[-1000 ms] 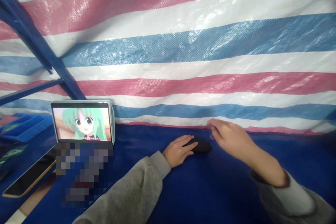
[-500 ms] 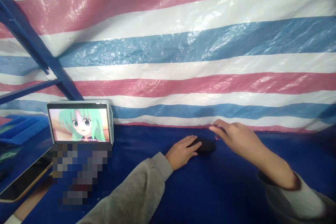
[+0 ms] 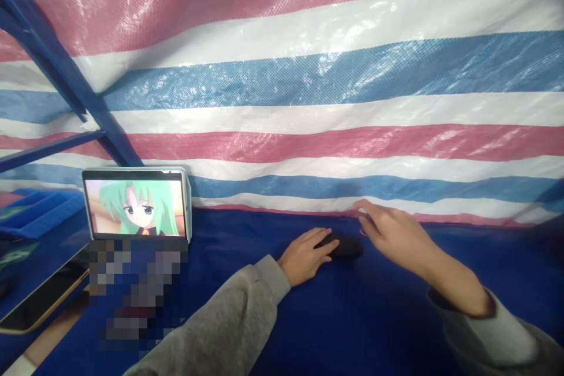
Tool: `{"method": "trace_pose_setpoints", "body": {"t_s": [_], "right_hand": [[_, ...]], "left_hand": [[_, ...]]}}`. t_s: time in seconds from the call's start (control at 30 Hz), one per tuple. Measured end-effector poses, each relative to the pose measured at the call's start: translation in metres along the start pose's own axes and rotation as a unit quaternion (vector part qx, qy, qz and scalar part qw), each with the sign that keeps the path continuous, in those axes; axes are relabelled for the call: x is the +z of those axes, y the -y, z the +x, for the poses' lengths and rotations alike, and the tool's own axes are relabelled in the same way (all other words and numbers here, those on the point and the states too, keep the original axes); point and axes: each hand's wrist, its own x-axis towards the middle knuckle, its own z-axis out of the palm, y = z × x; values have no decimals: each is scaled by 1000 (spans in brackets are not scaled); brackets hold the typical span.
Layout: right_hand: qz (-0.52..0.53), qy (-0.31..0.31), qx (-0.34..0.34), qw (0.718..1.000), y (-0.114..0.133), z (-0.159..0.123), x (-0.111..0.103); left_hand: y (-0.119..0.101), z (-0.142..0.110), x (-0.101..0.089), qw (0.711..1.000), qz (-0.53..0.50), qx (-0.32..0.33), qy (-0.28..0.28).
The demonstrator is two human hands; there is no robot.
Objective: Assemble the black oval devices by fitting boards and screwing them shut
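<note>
A black rounded object, looking like a computer mouse [image 3: 348, 245], lies on the dark blue tabletop [image 3: 335, 323]. My left hand [image 3: 308, 252] rests over its left end, fingers and thumb around it. Beyond its right end, my right hand [image 3: 385, 232] is raised a little, with thumb and fingers bent together. A small reddish bit [image 3: 362, 232] shows beneath those fingertips; it is too small and partly hidden to name.
A tablet [image 3: 136, 205] playing a cartoon stands at the left. Before it are a phone [image 3: 48, 291], another person's forearm [image 3: 57, 326] and a pixelated patch. Blue trays [image 3: 44, 211] sit farther left, near a blue metal frame [image 3: 88, 94]. Striped sheeting [image 3: 308, 82] hangs behind.
My right hand has shifted very slightly, its fingertips still by the mouse's right end. My left hand and the mouse stay in place. The cartoon picture on the tablet has changed.
</note>
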Motion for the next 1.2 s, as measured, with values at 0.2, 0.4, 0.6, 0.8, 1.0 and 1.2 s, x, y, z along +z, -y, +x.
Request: {"method": "trace_pose_setpoints", "body": {"t_s": [0.2,0.4,0.6,0.8,1.0,1.2], "right_hand": [[-15,5,8,1000,0,1,2],[35,-19,15,999,-1,-1,-4],[175,28,-47,983,-6,-9,-17],[186,160,-162,956,3,-21,9],[135,186,-164,959,17,-34,48],[130,181,-161,961,24,-38,63]], "left_hand": [[-1,0,-3,1000,-9,-7,-2],[-2,-1,-4,999,-30,-31,7],[3,-2,-6,992,-71,-95,33],[17,0,-10,970,-185,-158,-14],[17,2,-11,963,-208,-171,-22],[19,4,-9,970,-122,-208,4]]}}
